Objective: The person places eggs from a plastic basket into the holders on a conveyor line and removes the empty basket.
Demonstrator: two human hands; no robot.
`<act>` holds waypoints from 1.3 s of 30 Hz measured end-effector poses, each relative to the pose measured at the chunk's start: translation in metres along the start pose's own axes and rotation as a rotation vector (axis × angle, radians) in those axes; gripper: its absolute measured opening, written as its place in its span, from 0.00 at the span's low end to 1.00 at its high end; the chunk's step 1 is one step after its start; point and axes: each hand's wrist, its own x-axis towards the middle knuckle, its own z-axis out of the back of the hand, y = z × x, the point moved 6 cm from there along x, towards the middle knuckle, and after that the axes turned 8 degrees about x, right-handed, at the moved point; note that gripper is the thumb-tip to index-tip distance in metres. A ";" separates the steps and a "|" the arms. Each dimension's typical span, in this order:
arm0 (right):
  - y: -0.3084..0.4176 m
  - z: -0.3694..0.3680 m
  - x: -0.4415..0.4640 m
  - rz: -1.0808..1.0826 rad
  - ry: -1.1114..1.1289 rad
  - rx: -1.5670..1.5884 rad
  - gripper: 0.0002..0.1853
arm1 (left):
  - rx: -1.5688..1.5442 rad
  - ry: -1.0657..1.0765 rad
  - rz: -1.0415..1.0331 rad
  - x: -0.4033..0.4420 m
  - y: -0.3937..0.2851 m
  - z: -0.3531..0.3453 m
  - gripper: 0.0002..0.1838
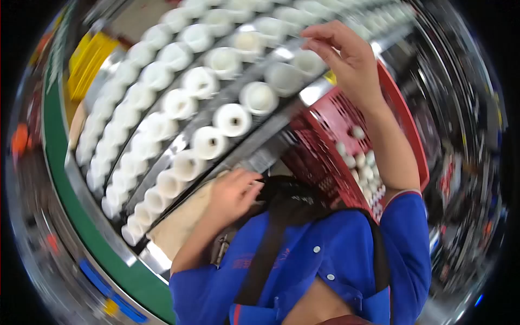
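Observation:
Over the upper end of the front row of white hollow round pieces (pixel 233 119) is my right hand (pixel 346 59). Its thumb and fingers are bent together in a pinch, and whatever may be between the fingertips is too small to make out. My left hand (pixel 233 195) is lower down, near the front edge of the metal rack (pixel 238 157). Its fingers are loosely bent and apart, slightly blurred, with nothing visible in them. The white pieces stand in several slanting rows, many showing a round opening facing up.
A red plastic crate (pixel 403 108) stands under my right forearm, holding many small whitish rounded pieces (pixel 365 172). A beige surface (pixel 181 216) lies below the rack near my left arm. Yellow parts (pixel 89 65) and a green strip (pixel 81 200) border the far left side.

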 end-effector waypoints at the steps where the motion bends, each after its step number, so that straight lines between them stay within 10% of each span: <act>1: -0.005 0.033 -0.030 -0.175 -0.061 0.106 0.07 | -0.013 0.021 0.017 0.003 -0.001 -0.003 0.05; 5: -0.046 0.148 -0.172 -0.413 -0.049 -0.293 0.10 | -0.294 0.180 0.206 0.027 -0.002 -0.012 0.10; 7: -0.063 0.175 -0.250 -0.786 0.156 -0.425 0.13 | -0.240 0.243 0.077 0.067 -0.045 -0.019 0.11; 13: -0.123 0.181 -0.378 -0.947 0.350 -0.809 0.21 | -0.130 0.465 -0.381 0.176 -0.199 -0.136 0.05; 14: -0.160 0.172 -0.403 -0.561 0.180 -0.698 0.22 | -0.002 0.568 -0.471 0.187 -0.198 -0.179 0.09; 18: -0.173 0.141 -0.400 -0.940 0.396 -0.931 0.27 | 0.722 0.940 -0.876 0.203 -0.159 -0.346 0.35; 22: -0.181 0.147 -0.415 -1.039 0.352 -0.831 0.25 | 0.911 1.176 -0.977 0.188 -0.123 -0.407 0.38; 27: -0.178 0.161 -0.418 -1.222 0.214 -0.812 0.26 | 0.960 1.300 -0.817 0.169 -0.108 -0.433 0.43; 39: -0.197 0.141 -0.418 -1.373 0.682 -0.923 0.27 | 0.923 1.158 -0.654 0.150 -0.096 -0.438 0.49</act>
